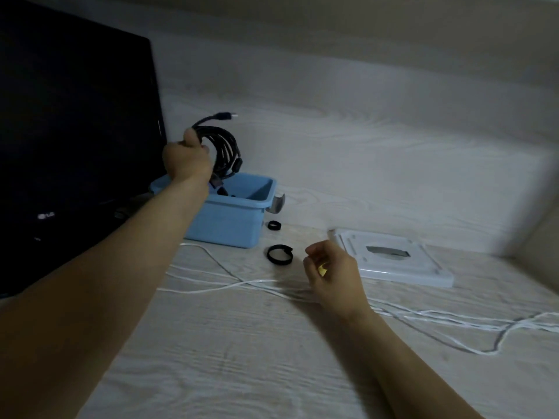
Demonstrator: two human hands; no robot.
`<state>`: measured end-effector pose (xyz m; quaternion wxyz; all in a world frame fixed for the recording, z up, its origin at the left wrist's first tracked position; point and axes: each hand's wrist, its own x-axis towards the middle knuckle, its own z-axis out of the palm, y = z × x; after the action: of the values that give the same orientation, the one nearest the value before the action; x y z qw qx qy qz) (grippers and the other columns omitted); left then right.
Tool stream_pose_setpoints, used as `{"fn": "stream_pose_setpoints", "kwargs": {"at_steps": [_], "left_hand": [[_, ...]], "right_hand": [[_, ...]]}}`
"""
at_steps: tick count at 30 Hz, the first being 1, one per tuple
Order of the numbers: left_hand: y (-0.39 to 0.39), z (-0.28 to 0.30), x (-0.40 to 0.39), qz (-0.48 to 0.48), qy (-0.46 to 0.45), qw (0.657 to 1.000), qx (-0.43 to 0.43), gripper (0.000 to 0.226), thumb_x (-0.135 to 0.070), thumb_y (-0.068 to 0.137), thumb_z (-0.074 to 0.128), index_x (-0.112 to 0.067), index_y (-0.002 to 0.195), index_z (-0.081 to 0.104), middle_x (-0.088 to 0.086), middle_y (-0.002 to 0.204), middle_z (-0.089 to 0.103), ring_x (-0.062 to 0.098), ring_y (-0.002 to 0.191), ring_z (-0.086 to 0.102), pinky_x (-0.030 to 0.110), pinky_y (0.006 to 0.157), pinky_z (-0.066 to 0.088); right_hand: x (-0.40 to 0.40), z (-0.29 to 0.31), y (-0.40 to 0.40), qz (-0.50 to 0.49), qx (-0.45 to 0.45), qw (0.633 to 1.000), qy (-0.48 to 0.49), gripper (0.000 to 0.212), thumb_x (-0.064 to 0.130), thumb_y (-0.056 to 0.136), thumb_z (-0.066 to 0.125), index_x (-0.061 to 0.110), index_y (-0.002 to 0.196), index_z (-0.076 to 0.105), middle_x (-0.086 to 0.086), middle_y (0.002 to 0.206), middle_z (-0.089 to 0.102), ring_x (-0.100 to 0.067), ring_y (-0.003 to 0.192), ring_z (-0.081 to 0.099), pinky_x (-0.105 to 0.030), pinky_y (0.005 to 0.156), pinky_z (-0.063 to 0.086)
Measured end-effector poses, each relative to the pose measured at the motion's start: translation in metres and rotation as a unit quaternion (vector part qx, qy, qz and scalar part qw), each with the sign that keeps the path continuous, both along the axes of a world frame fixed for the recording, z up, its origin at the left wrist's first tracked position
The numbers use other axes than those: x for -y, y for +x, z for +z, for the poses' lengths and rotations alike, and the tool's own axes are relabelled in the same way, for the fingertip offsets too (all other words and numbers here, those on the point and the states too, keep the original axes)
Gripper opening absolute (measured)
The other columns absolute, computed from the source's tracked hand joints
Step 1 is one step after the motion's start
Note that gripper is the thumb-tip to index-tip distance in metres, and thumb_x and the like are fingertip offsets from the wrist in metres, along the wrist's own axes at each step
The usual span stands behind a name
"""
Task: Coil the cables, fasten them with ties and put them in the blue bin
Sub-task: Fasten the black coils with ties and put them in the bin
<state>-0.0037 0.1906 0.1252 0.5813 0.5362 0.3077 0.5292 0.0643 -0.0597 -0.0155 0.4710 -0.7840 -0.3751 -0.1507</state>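
My left hand (186, 158) grips a coiled black cable (225, 149) and holds it just above the open blue bin (242, 219); one plug end sticks up from the coil. Something dark lies inside the bin, mostly hidden. My right hand (331, 273) hovers over the table to the right of the bin with loosely curled fingers and holds nothing. A long white cable (242, 282) lies uncoiled across the table and passes under my right hand. Two black looped ties rest near the bin: a larger one (279, 254) and a smaller one (274, 225).
A dark monitor (75, 146) stands at the left, close behind the bin. A flat white plastic plate (393, 258) lies to the right of my right hand. A small metallic object (277, 204) sits at the bin's right edge. The table (242, 358) is pale wood grain.
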Motion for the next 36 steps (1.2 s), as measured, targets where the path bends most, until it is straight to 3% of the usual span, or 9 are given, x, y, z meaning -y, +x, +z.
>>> {"fn": "stream_pose_setpoints", "kwargs": {"at_steps": [2, 5, 10, 14, 17, 26, 30, 32, 36], "left_hand": [[0.006, 0.003, -0.011, 0.014, 0.12, 0.989, -0.087, 0.029, -0.024, 0.097, 0.057, -0.013, 0.071, 0.059, 0.007, 0.09, 0.064, 0.016, 0.082, 0.058, 0.029, 0.077, 0.051], [0.01, -0.003, -0.025, -0.005, 0.249, 0.943, -0.219, 0.016, -0.014, 0.09, 0.067, -0.006, 0.104, 0.066, 0.009, 0.11, 0.065, 0.019, 0.099, 0.06, 0.026, 0.089, 0.048], [0.006, -0.017, -0.037, -0.108, 0.357, 0.773, -0.513, 0.022, -0.015, 0.09, 0.067, -0.002, 0.108, 0.069, 0.016, 0.113, 0.067, 0.028, 0.099, 0.061, 0.03, 0.081, 0.049], [0.007, -0.007, -0.041, -0.142, 0.349, 0.738, -0.56, 0.037, -0.037, 0.089, 0.067, -0.005, 0.108, 0.067, 0.013, 0.115, 0.066, 0.025, 0.093, 0.061, 0.035, 0.082, 0.052], [0.009, -0.002, -0.039, -0.168, 0.361, 0.7, -0.592, 0.056, -0.043, 0.091, 0.065, -0.009, 0.135, 0.056, 0.011, 0.135, 0.055, 0.028, 0.117, 0.055, 0.033, 0.099, 0.046], [0.016, -0.012, -0.054, -0.071, 0.377, 0.775, -0.502, 0.039, 0.005, 0.085, 0.065, -0.005, 0.123, 0.066, 0.02, 0.129, 0.059, 0.033, 0.112, 0.059, 0.03, 0.101, 0.047], [0.017, -0.016, -0.059, -0.135, 0.318, 0.724, -0.596, 0.027, -0.021, 0.092, 0.061, -0.002, 0.111, 0.062, 0.011, 0.104, 0.062, 0.026, 0.087, 0.059, 0.032, 0.073, 0.051], [0.02, -0.016, -0.061, -0.144, 0.3, 0.746, -0.577, 0.032, -0.036, 0.092, 0.059, -0.006, 0.102, 0.06, 0.009, 0.095, 0.06, 0.024, 0.083, 0.057, 0.029, 0.067, 0.045], [0.028, -0.026, -0.058, -0.081, 0.371, 0.732, -0.566, 0.039, -0.036, 0.096, 0.052, -0.009, 0.123, 0.057, 0.018, 0.133, 0.051, 0.034, 0.113, 0.05, 0.036, 0.091, 0.044]], "right_hand": [[0.001, 0.0, 0.003, 0.001, 0.003, 1.0, -0.005, 0.014, 0.011, 0.088, 0.066, 0.021, 0.098, 0.065, 0.009, 0.079, 0.065, -0.006, 0.076, 0.061, -0.014, 0.065, 0.047], [0.003, 0.0, 0.007, 0.0, 0.016, 1.0, -0.025, 0.015, 0.012, 0.088, 0.066, 0.023, 0.097, 0.064, 0.01, 0.078, 0.064, -0.006, 0.073, 0.061, -0.018, 0.065, 0.048], [0.002, -0.001, 0.006, 0.013, 0.025, 0.999, -0.046, 0.015, 0.014, 0.087, 0.066, 0.021, 0.101, 0.066, 0.008, 0.08, 0.066, -0.007, 0.074, 0.062, -0.015, 0.067, 0.047], [0.003, -0.001, 0.006, 0.018, 0.029, 0.998, -0.06, 0.016, 0.015, 0.089, 0.066, 0.02, 0.104, 0.066, 0.007, 0.083, 0.066, -0.007, 0.076, 0.062, -0.017, 0.069, 0.048], [0.003, -0.003, 0.005, 0.025, 0.024, 0.995, -0.09, 0.017, 0.019, 0.09, 0.064, 0.02, 0.107, 0.066, 0.008, 0.086, 0.067, -0.006, 0.079, 0.062, -0.023, 0.072, 0.051], [0.003, -0.005, 0.007, 0.028, 0.011, 0.994, -0.102, 0.018, 0.019, 0.09, 0.065, 0.019, 0.109, 0.066, 0.007, 0.084, 0.067, -0.007, 0.077, 0.062, -0.026, 0.072, 0.051], [0.003, -0.005, 0.008, 0.035, 0.01, 0.994, -0.107, 0.019, 0.02, 0.09, 0.065, 0.019, 0.109, 0.066, 0.008, 0.084, 0.067, -0.006, 0.077, 0.062, -0.025, 0.072, 0.05], [0.004, -0.005, 0.008, 0.033, 0.007, 0.994, -0.108, 0.018, 0.02, 0.091, 0.065, 0.02, 0.109, 0.066, 0.008, 0.084, 0.067, -0.006, 0.077, 0.062, -0.022, 0.071, 0.049], [0.004, -0.006, 0.008, 0.033, 0.005, 0.994, -0.108, 0.018, 0.02, 0.091, 0.065, 0.021, 0.108, 0.066, 0.008, 0.084, 0.068, -0.006, 0.076, 0.061, -0.013, 0.067, 0.045]]}}
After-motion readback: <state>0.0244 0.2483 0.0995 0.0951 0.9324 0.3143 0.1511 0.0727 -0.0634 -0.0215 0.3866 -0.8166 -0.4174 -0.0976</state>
